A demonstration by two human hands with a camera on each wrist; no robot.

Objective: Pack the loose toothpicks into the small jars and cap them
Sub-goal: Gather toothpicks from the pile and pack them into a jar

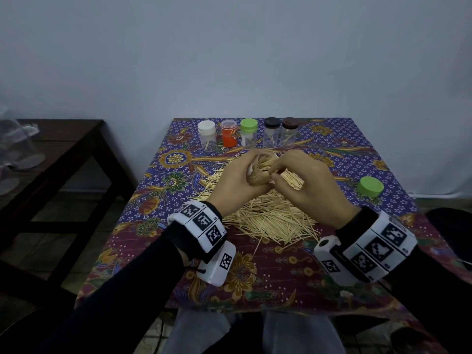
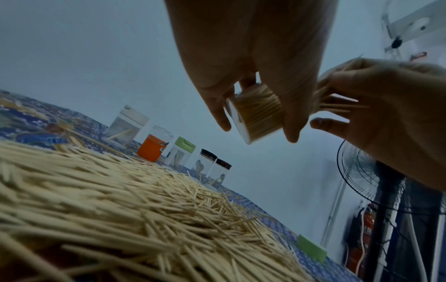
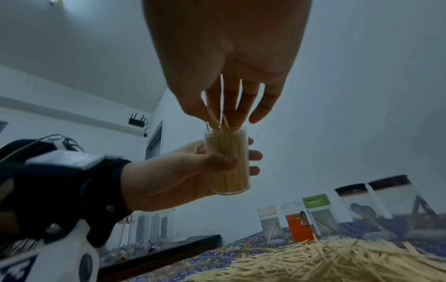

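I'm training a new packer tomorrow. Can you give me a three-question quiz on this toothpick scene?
1. True or false: the clear jar in the left hand is nearly full.
2. What is the right hand doing? A) feeding toothpicks into the jar B) screwing on a cap C) resting on the table
3. What colour is the loose cap lying alone on the tablecloth?

Key: 1 true; 2 A; 3 green.

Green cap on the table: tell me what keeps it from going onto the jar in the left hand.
The green cap lies apart at the right. The clear jar in the left hand has its mouth blocked by the right hand, whose fingers hold toothpicks sticking out of the opening.
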